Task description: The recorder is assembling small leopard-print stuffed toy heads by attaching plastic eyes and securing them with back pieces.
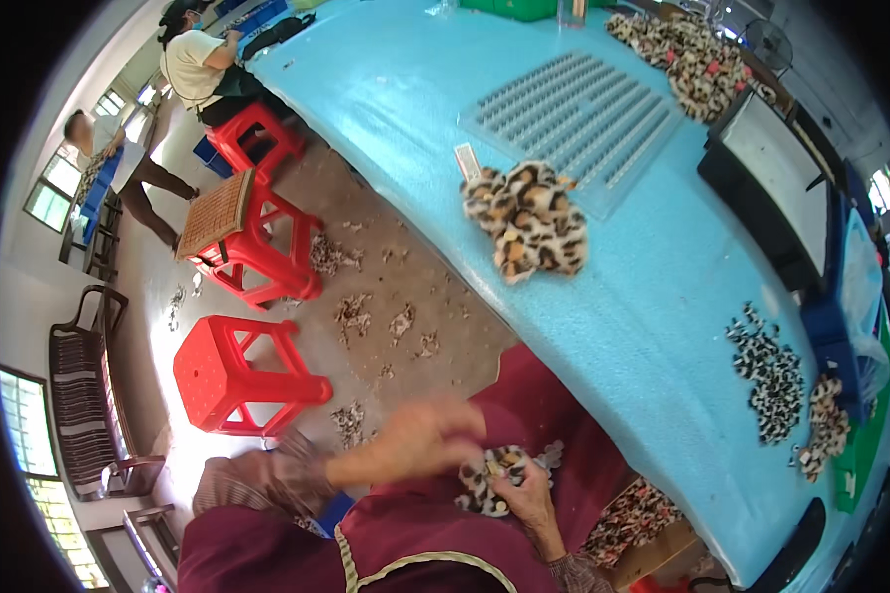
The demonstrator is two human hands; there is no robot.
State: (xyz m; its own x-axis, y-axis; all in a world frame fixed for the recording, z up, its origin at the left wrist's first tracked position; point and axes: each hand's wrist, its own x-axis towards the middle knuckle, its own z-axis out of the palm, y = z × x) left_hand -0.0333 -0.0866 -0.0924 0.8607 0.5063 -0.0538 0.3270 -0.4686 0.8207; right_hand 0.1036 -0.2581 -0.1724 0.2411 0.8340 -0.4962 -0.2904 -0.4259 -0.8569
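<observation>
My right hand (pixel 530 499) grips a small leopard-print plush piece (pixel 480 491) over my lap, with the thumb pressed on its fur. Motion smears my left hand (pixel 415 440), which is just left of the plush piece; its fingers cannot be made out. Whether it touches the fur is unclear. Beneath both hands lies my dark red apron (pixel 554 395). On the blue-covered table (pixel 623 306) ahead rests a larger leopard-print plush (pixel 529 222) with a white tag (pixel 467 161).
A clear ridged tray (pixel 574 119) lies behind the larger plush. Plush pieces (pixel 687 64) are heaped at the far right, black-and-white bits (pixel 766 376) nearer. A box (pixel 653 529) of fabric pieces stands below the table edge. Red stools (pixel 242 376) and scraps occupy the left floor. Two people work beyond.
</observation>
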